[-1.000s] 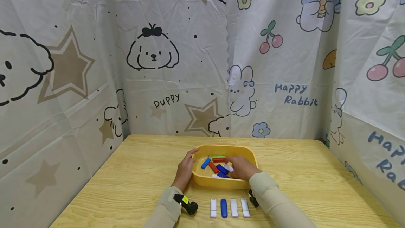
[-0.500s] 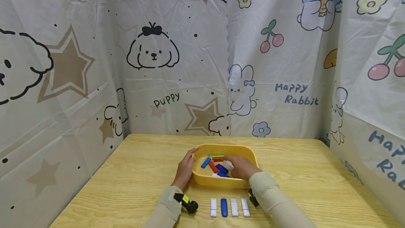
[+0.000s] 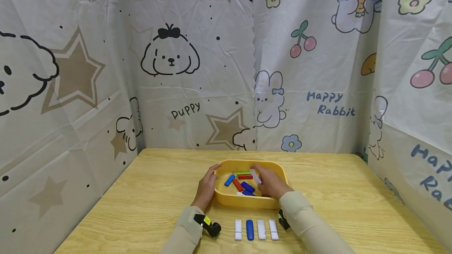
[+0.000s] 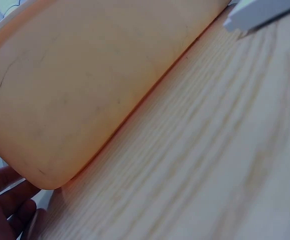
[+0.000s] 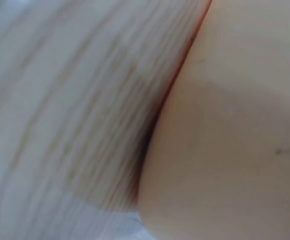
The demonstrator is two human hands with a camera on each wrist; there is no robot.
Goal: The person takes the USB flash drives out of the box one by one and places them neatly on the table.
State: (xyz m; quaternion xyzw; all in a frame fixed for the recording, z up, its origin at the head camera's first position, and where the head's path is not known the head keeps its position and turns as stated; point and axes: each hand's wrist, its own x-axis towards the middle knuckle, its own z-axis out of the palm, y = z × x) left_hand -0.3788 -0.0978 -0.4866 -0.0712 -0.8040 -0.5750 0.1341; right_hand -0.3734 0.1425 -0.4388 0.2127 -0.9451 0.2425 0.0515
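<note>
A yellow plastic tub (image 3: pixel 247 202) stands on the table. My left hand (image 3: pixel 205 187) grips its left side, with fingers against the wall in the left wrist view. Inside the tub, my right hand (image 3: pixel 273 182) pinches a slim white stick (image 3: pixel 255 176), which looks like a USB stick and is held tilted. Similar small sticks lie on the tub's floor: a light blue one (image 3: pixel 229 180), a red one (image 3: pixel 238 185), dark blue ones (image 3: pixel 248 186), another red one (image 3: pixel 245 176) and a green one (image 3: pixel 243 173). A white one at the front is partly hidden.
In front of the tub, several sticks lie in a row: a white one (image 3: pixel 238 229), a blue one (image 3: pixel 250 229) and more white ones (image 3: pixel 273 229). The wooden table (image 3: pixel 141 207) is enclosed by printed curtains (image 3: pixel 219 66). In the right wrist view, the tub's outer wall (image 5: pixel 225 130) fills the right side.
The white stick has come up from among the dark blue ones and tilted, pinched in my right hand. My left hand has stayed on the tub.
</note>
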